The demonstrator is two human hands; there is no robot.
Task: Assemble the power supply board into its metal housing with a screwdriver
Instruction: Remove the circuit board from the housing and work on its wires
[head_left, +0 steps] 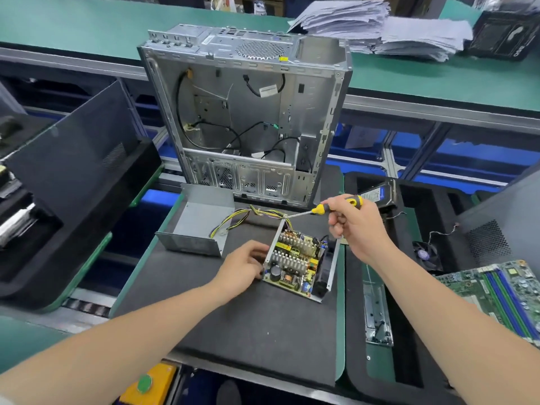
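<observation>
Mat (263,331): L hand (244,270) PSU (295,258), R (359,226) screwdriver (321,209)

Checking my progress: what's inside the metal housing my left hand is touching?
The power supply board, with heatsinks and a black fan, sits inside the metal housing. The floor beneath the board is covered.

A dark foam mat (233,331) edged in green carries the work. An open computer case (248,112) stands upright at its far end; nearer lie an empty metal housing (201,226) and, just right of it, the power supply board (295,258) (seated in a shallow metal base), with its yellow and black wires (248,213) trailing across the mat between them.
</observation>
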